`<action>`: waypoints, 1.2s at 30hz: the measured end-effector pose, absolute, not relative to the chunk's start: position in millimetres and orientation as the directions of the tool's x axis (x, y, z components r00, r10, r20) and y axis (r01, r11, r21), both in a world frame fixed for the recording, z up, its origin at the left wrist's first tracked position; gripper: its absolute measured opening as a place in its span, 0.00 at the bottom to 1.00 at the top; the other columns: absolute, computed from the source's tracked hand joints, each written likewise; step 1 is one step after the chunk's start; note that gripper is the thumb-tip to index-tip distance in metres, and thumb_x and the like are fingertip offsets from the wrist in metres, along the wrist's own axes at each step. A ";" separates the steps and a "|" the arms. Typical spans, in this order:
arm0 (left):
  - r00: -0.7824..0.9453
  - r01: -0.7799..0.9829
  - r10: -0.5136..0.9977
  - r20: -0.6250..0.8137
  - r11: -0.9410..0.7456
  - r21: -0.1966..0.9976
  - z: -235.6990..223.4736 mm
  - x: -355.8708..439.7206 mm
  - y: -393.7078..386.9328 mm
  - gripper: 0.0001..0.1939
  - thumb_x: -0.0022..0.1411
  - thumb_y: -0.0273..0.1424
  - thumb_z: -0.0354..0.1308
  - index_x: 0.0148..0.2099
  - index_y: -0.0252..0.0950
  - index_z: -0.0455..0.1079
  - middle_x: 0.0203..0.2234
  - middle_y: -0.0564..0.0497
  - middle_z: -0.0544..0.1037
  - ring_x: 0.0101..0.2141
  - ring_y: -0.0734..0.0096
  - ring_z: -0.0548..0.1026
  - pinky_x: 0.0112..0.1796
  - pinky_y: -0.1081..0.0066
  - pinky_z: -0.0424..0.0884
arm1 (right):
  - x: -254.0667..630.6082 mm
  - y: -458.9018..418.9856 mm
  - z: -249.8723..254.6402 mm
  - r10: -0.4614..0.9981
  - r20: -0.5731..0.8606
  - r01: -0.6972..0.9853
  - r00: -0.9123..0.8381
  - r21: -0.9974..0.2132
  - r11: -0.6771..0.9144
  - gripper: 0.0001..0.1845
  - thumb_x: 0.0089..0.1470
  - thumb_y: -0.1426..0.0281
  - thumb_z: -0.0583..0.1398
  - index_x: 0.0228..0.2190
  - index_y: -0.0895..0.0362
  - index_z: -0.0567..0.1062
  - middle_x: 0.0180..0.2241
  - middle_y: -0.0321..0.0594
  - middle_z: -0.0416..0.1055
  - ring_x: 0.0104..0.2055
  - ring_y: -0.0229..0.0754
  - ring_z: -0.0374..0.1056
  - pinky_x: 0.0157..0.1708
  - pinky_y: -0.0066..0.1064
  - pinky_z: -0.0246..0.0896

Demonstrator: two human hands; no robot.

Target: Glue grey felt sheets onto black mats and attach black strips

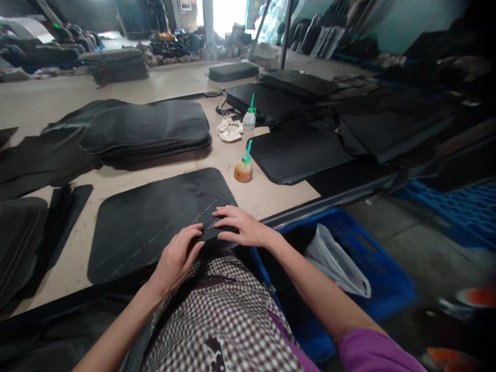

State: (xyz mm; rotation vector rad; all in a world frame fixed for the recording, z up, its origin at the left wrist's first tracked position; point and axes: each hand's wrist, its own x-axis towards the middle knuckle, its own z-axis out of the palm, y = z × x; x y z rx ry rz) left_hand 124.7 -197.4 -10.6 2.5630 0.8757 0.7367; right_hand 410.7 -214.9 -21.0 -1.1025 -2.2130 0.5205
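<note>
A black sheet panel (132, 222) with rounded corners lies on the table in front of me, faint pale lettering printed on its underside or backing. At its near edge, my left hand (180, 254) has the thumb and fingers curled together at the black material. My right hand (241, 227) rests on the panel's near right corner, its fingers stretched out and apart. Beyond that corner stands a squeeze bottle of amber liquid (243, 172) with a green nozzle. Farther back is a clear squeeze bottle (249, 120), beside a crumpled white cloth (230, 128).
A thick stack of black panels (147, 129) sits behind the work; another stack (19, 243) is at left. More black sheets (302, 152) lie at right. Below the table edge, a blue crate (372, 268) holds a plastic bag (335, 258). A checked apron (220, 315) covers my lap.
</note>
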 end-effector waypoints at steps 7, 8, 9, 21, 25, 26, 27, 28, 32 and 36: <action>0.808 0.547 0.530 0.259 -0.837 0.007 -21.8 113.2 -185.1 0.39 0.71 0.50 0.54 0.76 0.39 0.53 0.71 0.38 0.61 0.70 0.49 0.62 0.66 0.47 0.58 | 403.7 -214.9 -26.4 0.832 0.354 0.598 -0.427 -0.580 0.553 0.10 0.67 0.69 0.62 0.48 0.51 0.81 0.60 0.47 0.71 0.67 0.51 0.62 0.67 0.53 0.60; 0.813 0.547 0.527 0.246 -0.837 -0.012 -24.5 112.9 -185.2 0.41 0.70 0.53 0.54 0.76 0.39 0.53 0.72 0.39 0.60 0.70 0.49 0.61 0.67 0.47 0.57 | 403.1 -215.1 -26.7 0.836 0.357 0.601 -0.417 -0.581 0.548 0.10 0.67 0.69 0.63 0.48 0.51 0.81 0.61 0.47 0.70 0.68 0.51 0.61 0.67 0.53 0.60; 0.814 0.550 0.530 0.236 -0.835 -0.020 -26.7 112.6 -185.7 0.42 0.69 0.55 0.53 0.76 0.39 0.52 0.72 0.39 0.59 0.70 0.48 0.61 0.67 0.47 0.56 | 402.7 -215.4 -26.6 0.842 0.360 0.608 -0.402 -0.582 0.540 0.09 0.66 0.69 0.63 0.47 0.51 0.81 0.61 0.48 0.69 0.68 0.52 0.61 0.66 0.53 0.61; 0.723 0.654 0.691 -0.005 -0.682 0.326 15.8 91.9 -131.2 0.35 0.77 0.50 0.39 0.79 0.45 0.42 0.76 0.47 0.47 0.75 0.62 0.48 0.71 0.53 0.50 | 410.1 -161.0 13.2 0.900 0.306 0.833 -0.311 -0.369 0.413 0.25 0.70 0.55 0.57 0.60 0.55 0.73 0.66 0.53 0.64 0.69 0.58 0.59 0.67 0.55 0.59; 0.564 0.804 0.823 0.069 -0.567 0.182 6.8 74.5 -67.2 0.38 0.75 0.53 0.38 0.78 0.37 0.48 0.76 0.41 0.48 0.75 0.56 0.48 0.70 0.49 0.49 | 398.4 -95.3 0.0 0.915 0.282 0.895 -0.289 -0.259 0.362 0.35 0.73 0.51 0.48 0.70 0.60 0.61 0.72 0.56 0.55 0.74 0.56 0.51 0.71 0.54 0.50; 0.543 0.825 0.837 0.072 -0.547 0.139 1.3 68.1 -53.9 0.39 0.75 0.53 0.38 0.77 0.36 0.49 0.76 0.41 0.49 0.74 0.55 0.49 0.70 0.48 0.49 | 394.0 -82.6 -6.4 0.924 0.257 0.911 -0.282 -0.229 0.342 0.37 0.73 0.50 0.47 0.70 0.62 0.60 0.72 0.56 0.53 0.75 0.56 0.49 0.71 0.53 0.48; 0.532 0.838 0.844 0.065 -0.536 0.104 -4.7 61.1 -42.9 0.39 0.75 0.54 0.38 0.77 0.36 0.50 0.76 0.41 0.49 0.74 0.55 0.49 0.70 0.48 0.48 | 389.9 -72.7 -13.2 0.933 0.229 0.926 -0.276 -0.198 0.322 0.38 0.73 0.50 0.46 0.70 0.63 0.59 0.73 0.56 0.52 0.75 0.56 0.48 0.72 0.53 0.46; 0.527 0.845 0.848 0.052 -0.530 0.078 -10.9 53.6 -34.2 0.39 0.75 0.54 0.38 0.77 0.37 0.50 0.76 0.42 0.49 0.74 0.55 0.49 0.70 0.49 0.47 | 386.4 -65.5 -20.0 0.941 0.205 0.937 -0.269 -0.171 0.305 0.38 0.73 0.50 0.46 0.70 0.63 0.59 0.73 0.56 0.52 0.76 0.55 0.47 0.72 0.53 0.44; 0.506 0.861 0.862 0.015 -0.506 0.052 -30.7 21.3 -18.6 0.37 0.75 0.54 0.38 0.77 0.41 0.50 0.76 0.45 0.49 0.75 0.57 0.48 0.70 0.50 0.45 | 383.5 -57.5 -39.5 0.956 0.176 0.958 -0.236 -0.122 0.259 0.38 0.73 0.50 0.43 0.71 0.61 0.58 0.74 0.52 0.49 0.76 0.53 0.46 0.73 0.54 0.40; 0.370 0.926 0.928 0.034 -0.372 0.064 -38.9 -14.6 -12.4 0.37 0.75 0.52 0.38 0.77 0.39 0.50 0.76 0.43 0.50 0.74 0.55 0.49 0.69 0.49 0.47 | 392.2 -56.2 -41.1 0.975 0.159 0.978 -0.154 -0.113 0.173 0.36 0.74 0.54 0.43 0.71 0.63 0.57 0.73 0.55 0.50 0.76 0.54 0.47 0.72 0.53 0.42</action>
